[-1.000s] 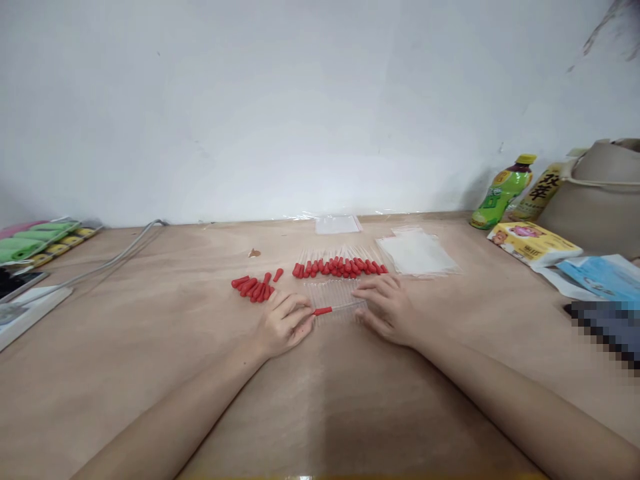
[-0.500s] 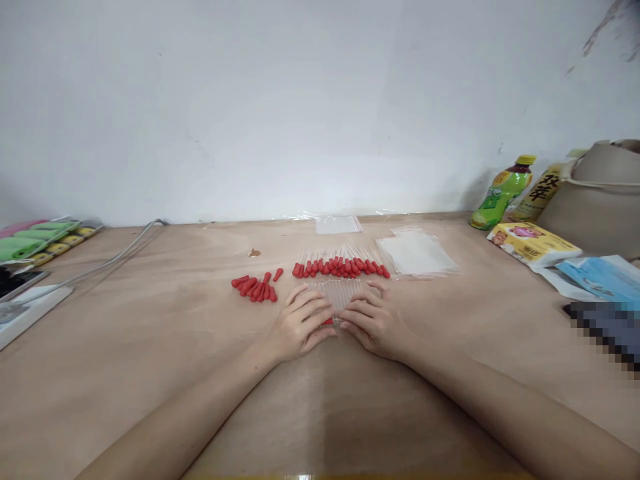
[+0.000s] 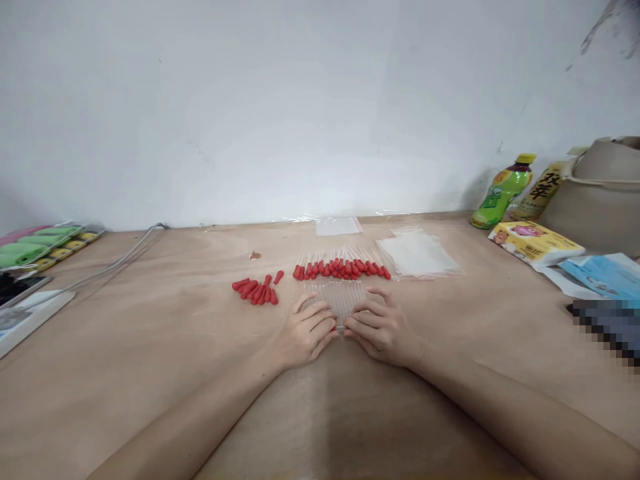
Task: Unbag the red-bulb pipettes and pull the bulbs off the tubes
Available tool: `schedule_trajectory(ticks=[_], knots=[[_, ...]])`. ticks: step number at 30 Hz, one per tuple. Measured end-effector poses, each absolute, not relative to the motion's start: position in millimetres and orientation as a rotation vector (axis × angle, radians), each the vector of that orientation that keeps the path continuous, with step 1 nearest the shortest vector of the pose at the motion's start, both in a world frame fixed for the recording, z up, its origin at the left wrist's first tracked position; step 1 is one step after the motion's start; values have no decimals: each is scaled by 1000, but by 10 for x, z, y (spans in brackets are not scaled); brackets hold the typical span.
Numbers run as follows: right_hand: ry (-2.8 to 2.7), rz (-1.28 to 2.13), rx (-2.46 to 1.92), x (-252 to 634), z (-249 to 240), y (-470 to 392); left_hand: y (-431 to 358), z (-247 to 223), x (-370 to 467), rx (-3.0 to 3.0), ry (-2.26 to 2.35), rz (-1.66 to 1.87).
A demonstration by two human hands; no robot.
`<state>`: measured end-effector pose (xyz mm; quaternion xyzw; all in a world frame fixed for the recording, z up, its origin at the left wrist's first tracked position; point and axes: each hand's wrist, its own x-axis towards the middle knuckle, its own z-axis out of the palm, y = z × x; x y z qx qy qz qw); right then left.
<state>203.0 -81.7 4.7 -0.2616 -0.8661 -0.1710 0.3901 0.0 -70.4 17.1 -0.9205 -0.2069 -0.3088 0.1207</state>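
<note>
My left hand [image 3: 309, 332] is closed, its thumb and fingertips pinching a red rubber bulb, of which only a sliver of red shows. Opposite it, my right hand [image 3: 384, 330] pinches a clear dropper tube [image 3: 341, 328], whose short visible piece spans the gap between my fingertips. Whether tube and bulb are joined is hidden by the fingers. Just beyond my hands lies a row of clear tubes [image 3: 337, 297] side by side. Loose red rubber bulbs [image 3: 257, 291] are heaped to the left. Farther back, several droppers with red bulbs [image 3: 343, 268] lie in a line.
Clear plastic bags [image 3: 417, 253] are stacked right of the droppers, with another bag [image 3: 339, 226] by the wall. On the right stand a green bottle [image 3: 503, 193], a yellow tissue pack [image 3: 535, 243] and a beige bag [image 3: 595, 193]. A cable [image 3: 120, 255] crosses the left side.
Both hands have shifted slightly toward me and to the right. The red bulb at my left fingertips is now more covered, and a piece of clear tube shows between my hands.
</note>
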Motion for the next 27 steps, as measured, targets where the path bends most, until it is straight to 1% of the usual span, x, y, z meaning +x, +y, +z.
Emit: schedule_trajectory(ticks=[6,14,22,24,27], knots=[[-2164,-602,-634,2062,33,-829,-706,142,-19,-2723,-631,-912],[-2153,-626,-630,2127,73,-873,-706,155,-44,-2707,-586,-953],[-2113,-582,-657,2220,68,-848,-769,168,-71,-2689,-586,-969],[-2067,-547,-728,2288,72,-801,-769,178,-120,-2660,-638,-1003],[-1933,-462,-1006,2388,54,-696,-672,232,-248,-2574,-867,-1083]])
